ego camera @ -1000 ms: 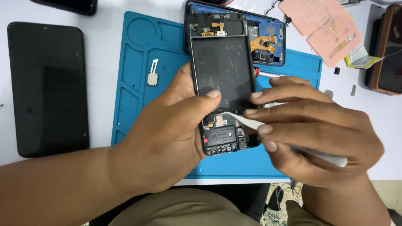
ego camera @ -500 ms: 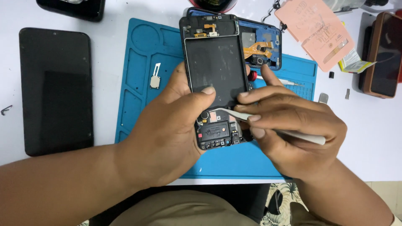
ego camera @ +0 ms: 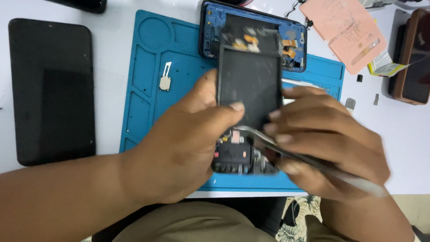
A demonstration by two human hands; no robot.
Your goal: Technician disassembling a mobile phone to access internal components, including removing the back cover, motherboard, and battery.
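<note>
We see pink paper sheet (ego camera: 347, 31) top right, yellow-green packet (ego camera: 385, 65) beside it. Our left hand (ego camera: 188, 143) grips opened phone (ego camera: 248, 85) over blue mat (ego camera: 148, 85); right hand (ego camera: 327, 143) pinches tweezers (ego camera: 286, 150) at phone's lower board.

— We see a bright blue rubber work mat (ego camera: 148, 89) on a white tabletop (ego camera: 112, 27), and the opened phone body with a dark grey inner plate (ego camera: 248, 85) shows black parts with small orange and pink patches.

— We also note a royal blue plastic phone shell (ego camera: 210, 31), a glossy black slab-shaped phone (ego camera: 51, 89), a salmon-pink paper sheet (ego camera: 345, 31), and a brown-edged case (ego camera: 410, 58). The silvery metal tweezers (ego camera: 286, 150) gleam pale. Below, we see khaki cloth (ego camera: 197, 224) and a cream-and-black leaf print (ego camera: 298, 215).
</note>
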